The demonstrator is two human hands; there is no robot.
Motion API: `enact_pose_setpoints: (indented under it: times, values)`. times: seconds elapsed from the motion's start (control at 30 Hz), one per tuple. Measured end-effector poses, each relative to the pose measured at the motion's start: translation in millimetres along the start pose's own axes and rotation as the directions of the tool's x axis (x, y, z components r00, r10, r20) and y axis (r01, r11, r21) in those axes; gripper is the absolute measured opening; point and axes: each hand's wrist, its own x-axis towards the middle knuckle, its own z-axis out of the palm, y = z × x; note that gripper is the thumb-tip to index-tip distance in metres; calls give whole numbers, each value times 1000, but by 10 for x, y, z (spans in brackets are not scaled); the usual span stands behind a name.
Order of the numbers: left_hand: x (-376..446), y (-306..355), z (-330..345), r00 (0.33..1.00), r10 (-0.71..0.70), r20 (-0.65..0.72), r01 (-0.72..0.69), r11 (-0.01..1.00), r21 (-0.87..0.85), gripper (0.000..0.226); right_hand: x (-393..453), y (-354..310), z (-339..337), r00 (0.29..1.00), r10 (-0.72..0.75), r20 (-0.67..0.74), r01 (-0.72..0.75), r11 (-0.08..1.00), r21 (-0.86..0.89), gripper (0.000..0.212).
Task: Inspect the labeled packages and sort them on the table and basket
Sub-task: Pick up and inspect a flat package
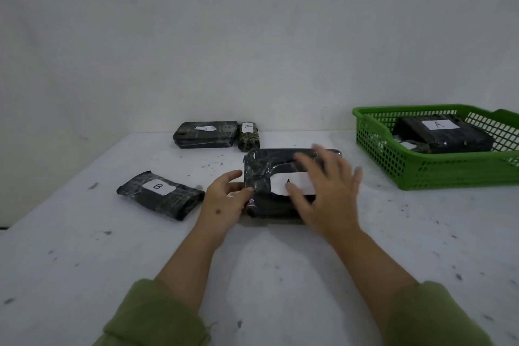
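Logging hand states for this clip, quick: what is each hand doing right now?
Left hand: open, fingertips touching the left edge of the large black package.
Right hand: open, fingers spread over its label; contact unclear.

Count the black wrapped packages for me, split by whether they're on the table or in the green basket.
Packages on the table: 4
Packages visible in the green basket: 2
Total: 6

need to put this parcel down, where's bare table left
Bare table lies near left, in front of the B pack, and near right, in front of the basket. A strip between the middle parcel and basket is open too. The back middle is crowded by two packs.
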Motion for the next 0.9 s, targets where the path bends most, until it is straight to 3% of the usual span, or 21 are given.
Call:
enact_pose_setpoints:
  times: [0.07,0.13,0.17,0.27,0.4,0.5,0.67,0.9]
  values:
    - [-84,4,-27,999,26,28,-26,999,-20,43,49,42,-108,950,311,17,-308,934,181,61]
    - [-162,9,-54,995,73,72,-71,997,-27,47,73,103,-182,843,505,184,-528,710,467,67]
    - [-195,11,-63,991,97,90,-95,995,-32,50,71,120,-213,809,521,271,-573,598,561,63]
    - [-246,-2,-78,975,193,109,-189,981,-43,41,43,97,-243,843,437,314,-522,524,673,35]
    - [-226,-28,-90,991,132,28,-123,966,-226,33,24,-47,-261,879,352,321,-457,435,776,32]
    - [-178,-22,-119,990,119,-82,-139,942,-306,13,8,-120,-291,906,247,344,-418,389,821,37]
    - [-139,-35,-165,949,302,-84,-313,930,-192,10,17,-128,-295,898,234,372,-427,265,864,29]
    - [-171,20,-198,885,448,-125,-461,879,-119,17,37,-115,-294,940,167,298,-338,333,880,26]
